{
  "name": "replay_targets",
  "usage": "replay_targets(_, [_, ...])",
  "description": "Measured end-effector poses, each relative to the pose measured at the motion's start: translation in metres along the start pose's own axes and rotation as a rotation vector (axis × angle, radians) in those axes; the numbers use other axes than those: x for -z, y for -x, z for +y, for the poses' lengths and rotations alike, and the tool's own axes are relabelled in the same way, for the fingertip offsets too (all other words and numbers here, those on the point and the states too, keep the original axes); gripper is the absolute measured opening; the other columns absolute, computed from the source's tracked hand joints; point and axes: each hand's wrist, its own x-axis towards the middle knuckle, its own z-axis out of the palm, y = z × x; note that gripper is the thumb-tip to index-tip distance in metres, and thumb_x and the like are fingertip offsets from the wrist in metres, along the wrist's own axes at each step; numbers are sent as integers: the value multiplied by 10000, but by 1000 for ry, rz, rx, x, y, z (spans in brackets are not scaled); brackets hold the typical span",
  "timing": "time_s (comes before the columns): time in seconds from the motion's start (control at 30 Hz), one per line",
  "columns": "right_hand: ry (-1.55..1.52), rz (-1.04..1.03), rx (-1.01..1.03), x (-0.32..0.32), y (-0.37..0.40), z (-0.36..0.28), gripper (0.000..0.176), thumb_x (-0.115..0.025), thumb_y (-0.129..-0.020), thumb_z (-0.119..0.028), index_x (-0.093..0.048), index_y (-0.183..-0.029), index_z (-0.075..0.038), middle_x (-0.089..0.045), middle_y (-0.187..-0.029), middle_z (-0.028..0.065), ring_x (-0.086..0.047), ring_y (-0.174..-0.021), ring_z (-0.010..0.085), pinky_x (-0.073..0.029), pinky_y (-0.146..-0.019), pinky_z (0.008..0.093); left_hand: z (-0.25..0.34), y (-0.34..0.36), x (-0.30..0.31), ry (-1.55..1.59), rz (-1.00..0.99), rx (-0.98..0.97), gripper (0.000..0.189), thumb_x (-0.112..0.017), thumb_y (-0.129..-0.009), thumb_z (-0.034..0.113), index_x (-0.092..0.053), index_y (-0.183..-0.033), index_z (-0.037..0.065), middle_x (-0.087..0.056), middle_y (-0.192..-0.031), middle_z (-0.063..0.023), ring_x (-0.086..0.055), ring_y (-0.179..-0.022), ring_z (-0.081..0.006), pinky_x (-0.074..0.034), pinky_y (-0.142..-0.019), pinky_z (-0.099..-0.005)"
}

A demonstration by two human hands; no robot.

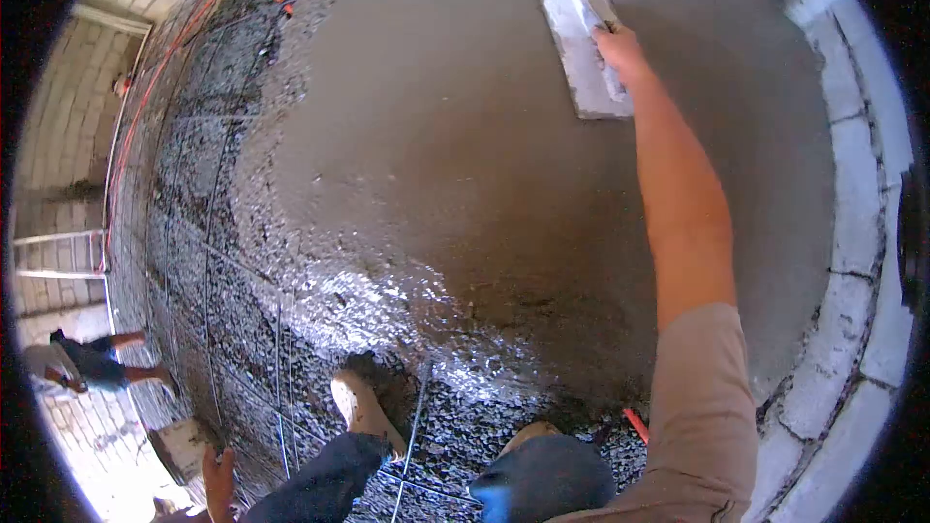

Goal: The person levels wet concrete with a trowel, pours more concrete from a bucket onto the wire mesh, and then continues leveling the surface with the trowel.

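My right hand (pixel 622 50) is closed around the handle of a flat rectangular finishing trowel (pixel 573 56), its arm stretched far forward. The trowel's blade lies on smooth wet concrete (pixel 465 126). At the lower left, beyond my bent left knee, my left hand (pixel 219 482) is raised with thumb and fingers apart, and nothing shows in its grasp. A pale box-like container (pixel 182 447) is close to it, apparently just behind. My boot (pixel 363 409) stands on the gravel at the edge of the rougher wet concrete.
Dark gravel (pixel 242 300) crossed by thin rebar runs along the left. A pale block wall (pixel 852 232) borders the slab on the right. Another person (pixel 87 360) stands at the far left near a block wall. An orange hose or cable (pixel 184 34) stretches along the upper left.
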Motion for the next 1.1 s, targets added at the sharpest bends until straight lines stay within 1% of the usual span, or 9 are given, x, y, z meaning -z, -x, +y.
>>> replay_targets(0.1, [-79, -145, 15, -49, 17, -42, 278, -587, -840, -216, -601, -1007, 6, -606, -784, 59, -518, -588, 133, -429, -527, 307, 15, 7, -3, 73, -35, 138, 366, -568, -871, 231, -533, -1119, -36, -592, -988, -168, -548, -904, -246, -432, -814, -347])
replay_targets(0.23, [-215, -403, 62, -102, 39, -79, 313, -570, -855, -203, -555, -1075, 19, -613, -845, 64, -487, -576, 121, -412, -523, 281, -5, 14, -6, -316, -55, 145, 418, -557, -867, 252, -523, -1161, -43, -583, -1100, -218, -546, -1025, -325, -411, -897, -389])
replay_targets(0.4, [-146, -635, 140, -155, 95, -121, 595, -574, -868, -229, -363, -1367, 15, -621, -923, 50, -471, -638, 97, -421, -541, 264, 22, 20, -9, -165, -43, 163, 515, -560, -883, 312, -475, -1233, -57, -519, -1221, -244, -490, -1152, -331, -366, -977, -384])
replay_targets(0.6, [91, -887, 373, -197, 183, -144, 589, -590, -860, -272, -398, -1345, 2, -637, -871, 57, -543, -630, 103, -473, -564, 279, 56, 20, -7, -92, -86, 196, 606, -567, -892, 346, -408, -1300, -73, -454, -1305, -254, -449, -1211, -313, -346, -1005, -350])
replay_targets(0.67, [34, -990, 447, -213, 215, -138, 553, -594, -868, -301, -444, -1304, 5, -635, -837, 70, -548, -584, 109, -482, -547, 287, 28, 15, -13, -91, -13, 157, 553, -575, -890, 316, -439, -1275, -57, -496, -1264, -215, -501, -1135, -287, -374, -962, -345])
replay_targets(0.77, [60, -995, 623, -222, 268, -136, 535, -580, -877, -315, -460, -1269, 30, -626, -819, 98, -568, -588, 127, -496, -572, 309, 69, 11, -16, -80, 21, 64, 494, -584, -886, 298, -476, -1235, -33, -536, -1197, -165, -531, -1051, -258, -404, -904, -339])
replay_targets(0.83, [-1, -1026, 732, -224, 298, -127, 529, -584, -860, -293, -460, -1247, 47, -630, -979, 179, -626, -717, 222, -504, -688, 348, 105, 8, -12, -85, -24, 93, 481, -588, -883, 297, -485, -1223, -26, -547, -1167, -151, -533, -1035, -248, -412, -887, -337])
replay_targets(0.9, [33, -1011, 818, -215, 331, -121, 488, -572, -845, -271, -491, -1213, 40, -577, -1118, 245, -545, -1067, 374, -425, -895, 419, 123, 1, -15, -86, -71, 110, 468, -591, -879, 296, -493, -1211, -19, -558, -1137, -138, -535, -1018, -238, -420, -870, -336])
replay_targets(1.1, [156, -1324, 862, -146, 369, -121, 425, -563, -837, -247, -518, -1173, 10, -595, -1031, 248, -574, -962, 389, -449, -849, 431, 113, -49, -55, -85, -156, -53, 500, -607, -857, 323, -498, -1212, -13, -553, -1158, -183, -542, -1054, -299, -419, -895, -378])
